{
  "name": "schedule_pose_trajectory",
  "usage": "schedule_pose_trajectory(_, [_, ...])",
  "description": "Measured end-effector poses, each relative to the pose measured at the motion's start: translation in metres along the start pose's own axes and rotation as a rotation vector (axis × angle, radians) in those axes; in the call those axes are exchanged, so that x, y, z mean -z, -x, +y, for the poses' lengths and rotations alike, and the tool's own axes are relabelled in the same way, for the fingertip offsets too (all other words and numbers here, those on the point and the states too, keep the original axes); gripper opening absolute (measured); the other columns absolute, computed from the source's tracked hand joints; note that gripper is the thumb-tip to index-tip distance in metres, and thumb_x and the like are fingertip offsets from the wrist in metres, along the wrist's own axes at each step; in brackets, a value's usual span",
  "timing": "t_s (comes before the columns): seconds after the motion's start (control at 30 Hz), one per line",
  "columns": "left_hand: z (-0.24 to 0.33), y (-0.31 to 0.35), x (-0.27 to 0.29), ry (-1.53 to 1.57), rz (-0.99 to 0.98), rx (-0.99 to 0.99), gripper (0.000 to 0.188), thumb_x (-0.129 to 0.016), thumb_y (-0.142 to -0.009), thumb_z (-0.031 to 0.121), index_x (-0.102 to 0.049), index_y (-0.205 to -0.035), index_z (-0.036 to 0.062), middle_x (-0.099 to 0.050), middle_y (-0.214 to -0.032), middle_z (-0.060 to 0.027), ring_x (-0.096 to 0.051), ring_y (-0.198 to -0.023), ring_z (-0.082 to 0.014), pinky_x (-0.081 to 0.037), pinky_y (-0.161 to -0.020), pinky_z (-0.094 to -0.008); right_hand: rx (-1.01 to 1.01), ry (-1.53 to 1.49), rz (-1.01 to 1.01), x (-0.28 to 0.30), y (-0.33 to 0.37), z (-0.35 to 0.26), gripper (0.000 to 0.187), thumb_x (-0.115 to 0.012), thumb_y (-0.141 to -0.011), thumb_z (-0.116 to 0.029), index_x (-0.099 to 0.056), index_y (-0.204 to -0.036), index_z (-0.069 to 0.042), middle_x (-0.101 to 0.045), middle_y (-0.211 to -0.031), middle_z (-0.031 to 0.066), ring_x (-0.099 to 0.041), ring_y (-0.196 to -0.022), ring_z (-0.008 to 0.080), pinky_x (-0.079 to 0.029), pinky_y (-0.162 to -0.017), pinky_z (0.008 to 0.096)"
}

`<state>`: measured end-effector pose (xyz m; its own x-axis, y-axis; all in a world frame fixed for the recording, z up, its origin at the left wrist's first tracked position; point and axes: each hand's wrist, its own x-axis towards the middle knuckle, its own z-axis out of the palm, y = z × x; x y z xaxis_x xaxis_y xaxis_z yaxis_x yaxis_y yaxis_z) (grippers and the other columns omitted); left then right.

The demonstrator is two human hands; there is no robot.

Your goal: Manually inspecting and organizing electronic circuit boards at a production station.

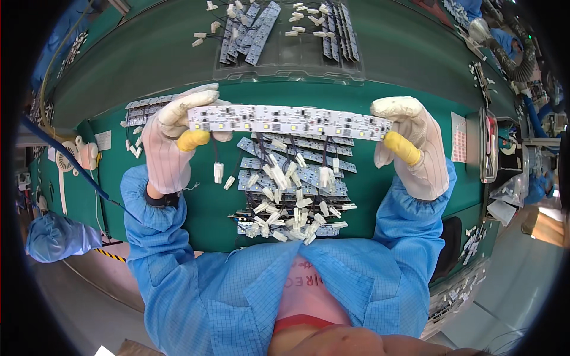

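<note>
The left hand (168,133), gloved in white, is closed on one end of a single narrow, white, rectangular circuit board (282,120); the other end is pinched by the right hand (411,148). The board is held above a heap of similar white strip boards (248,163), apparently by its ends so that the component face is left uncovered. The heap's white plastic connectors (278,177) are too tangled for counting. Beyond, one clear plastic tray (291,75) is noted, with two groups of strips, presumably kept separate for order; overlap prevents an exact count.
</note>
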<state>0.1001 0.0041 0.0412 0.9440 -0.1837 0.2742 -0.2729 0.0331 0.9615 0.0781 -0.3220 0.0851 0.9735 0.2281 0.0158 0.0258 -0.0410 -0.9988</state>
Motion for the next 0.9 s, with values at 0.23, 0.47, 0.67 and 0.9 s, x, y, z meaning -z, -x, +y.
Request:
schedule_pose_trajectory(0.23, [0.004, 0.002, -0.004, 0.037, -0.081, -0.142, 0.043, -0.071, -0.079, 0.01, -0.058, -0.117, -0.0069, -0.068, -0.097, -0.0134, -0.064, -0.095, -0.0209, -0.052, -0.081, -0.0297, 0.036, 0.129, 0.03, 0.005, -0.002, 0.005, 0.058, -0.067, -0.082, -0.043, -0.052, -0.116, 0.002, -0.058, -0.076, 0.0037, -0.051, -0.054, 0.007, -0.036, -0.05, 0.0175])
schedule_pose_trajectory(0.47, [0.013, -0.003, 0.004, -0.436, -0.092, -0.304, 0.037, -0.072, -0.077, 0.015, -0.065, -0.11, 0.0008, -0.07, -0.091, -0.0063, -0.062, -0.102, -0.0183, -0.049, -0.085, -0.0288, 0.059, 0.089, 0.004, 0.003, -0.008, 0.011, 0.055, -0.067, -0.084, -0.038, -0.051, -0.117, 0.003, -0.057, -0.072, 0.0041, -0.051, -0.054, 0.0077, -0.037, -0.05, 0.0178])
schedule_pose_trajectory(0.67, [0.003, -0.008, 0.003, -0.063, -0.03, 0.008, 0.037, -0.063, -0.087, 0.008, -0.055, -0.122, -0.0009, -0.071, -0.09, -0.009, -0.066, -0.084, -0.0105, -0.049, -0.077, -0.0206, 0.073, 0.038, 0.004, -0.014, 0.008, -0.001, 0.053, -0.069, -0.083, -0.036, -0.052, -0.115, 0.003, -0.057, -0.076, 0.0052, -0.051, -0.051, 0.0085, -0.037, -0.048, 0.0195])
schedule_pose_trajectory(0.9, [0.016, -0.004, 0.004, -0.377, -0.07, -0.23, 0.038, -0.075, -0.073, 0.02, -0.068, -0.107, 0.0065, -0.072, -0.085, -0.0035, -0.062, -0.103, -0.0202, -0.046, -0.088, -0.0301, 0.064, 0.134, -0.012, 0.0, -0.011, 0.008, 0.055, -0.064, -0.086, -0.04, -0.052, -0.116, 0.004, -0.057, -0.072, 0.0035, -0.05, -0.053, 0.0076, -0.037, -0.051, 0.0187])
